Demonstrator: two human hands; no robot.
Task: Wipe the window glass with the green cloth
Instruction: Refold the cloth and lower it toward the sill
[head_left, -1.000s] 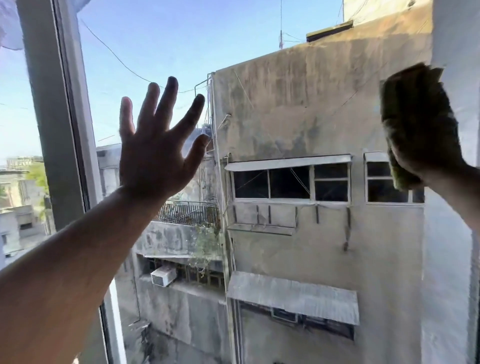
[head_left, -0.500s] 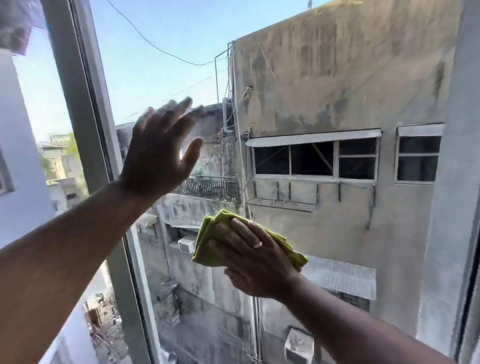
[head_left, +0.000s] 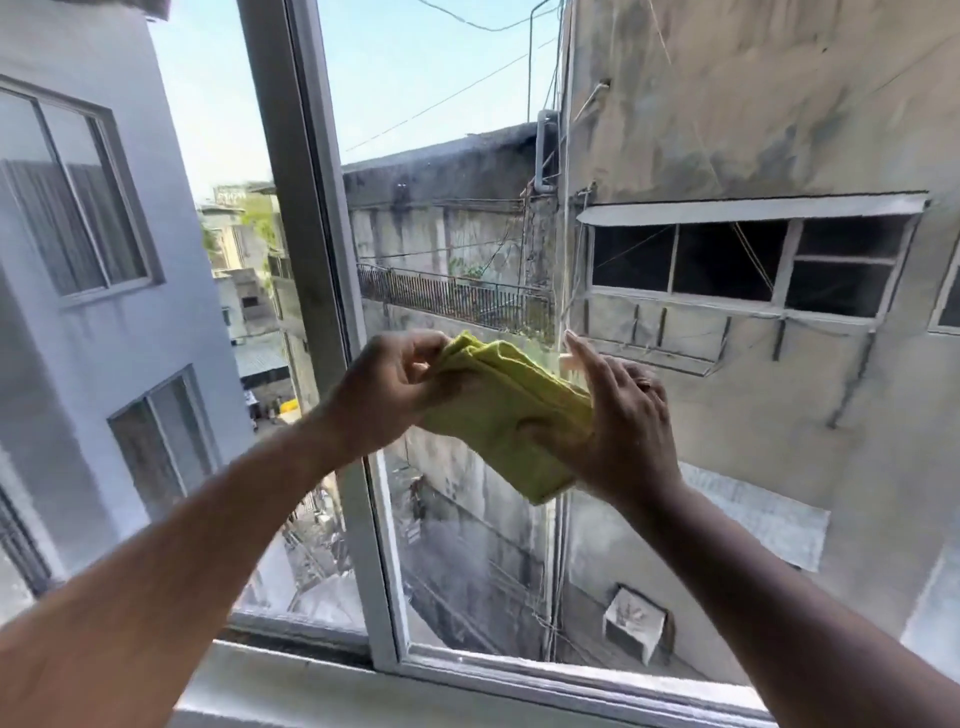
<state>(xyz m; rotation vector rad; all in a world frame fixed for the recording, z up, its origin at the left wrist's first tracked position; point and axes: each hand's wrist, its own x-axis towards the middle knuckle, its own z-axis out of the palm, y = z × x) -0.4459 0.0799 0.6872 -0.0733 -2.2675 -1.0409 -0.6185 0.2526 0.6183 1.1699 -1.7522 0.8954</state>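
Note:
The green cloth (head_left: 506, 410) is folded and held in front of the window glass (head_left: 727, 467), at mid height near the middle upright. My left hand (head_left: 387, 387) pinches its upper left corner. My right hand (head_left: 621, 426) grips its right end, fingers partly spread, with a ring on one finger. Both hands are off the glass, or nearly so; I cannot tell if the cloth touches it.
A grey window upright (head_left: 317, 291) runs top to bottom just left of my hands. The bottom rail and sill (head_left: 519, 675) lie below. Through the glass stand a stained concrete building (head_left: 753, 130) and a pale blue one (head_left: 104, 260).
My left hand came down off the glass and took hold of the cloth. My right hand carried the cloth from upper right down to the middle. The view tilted downward.

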